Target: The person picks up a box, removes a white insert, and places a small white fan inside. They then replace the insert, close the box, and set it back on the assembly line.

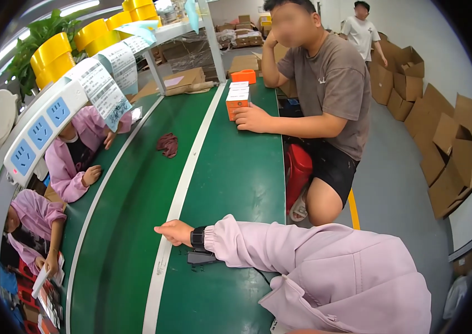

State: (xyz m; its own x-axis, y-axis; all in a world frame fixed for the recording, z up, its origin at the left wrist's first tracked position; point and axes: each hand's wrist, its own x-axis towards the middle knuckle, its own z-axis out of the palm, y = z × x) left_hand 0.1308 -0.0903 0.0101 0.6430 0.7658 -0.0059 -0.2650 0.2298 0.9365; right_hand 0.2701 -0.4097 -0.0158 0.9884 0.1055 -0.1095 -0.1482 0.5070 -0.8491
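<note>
My right hand (175,231) reaches in from the lower right in a pale pink sleeve (308,250), a black band (197,238) round its wrist. It is over the white strip (163,253) between the green belt and the green side table. Its fingers are curled closed, with nothing showing in them. A small dark box-like device (201,258) is just below the wrist, and a thin dark cable shows beneath the sleeve. My left hand is out of view. Farther up the belt is a crumpled maroon cloth (167,145), well away from my hand.
Across the side table (236,183), a seated person's hand (252,118) touches orange-and-white boxes (238,103). Two people in pink work left of the belt (130,222). A power strip (40,131) and yellow tape rolls (52,58) are upper left. Open cartons (450,161) line the right wall.
</note>
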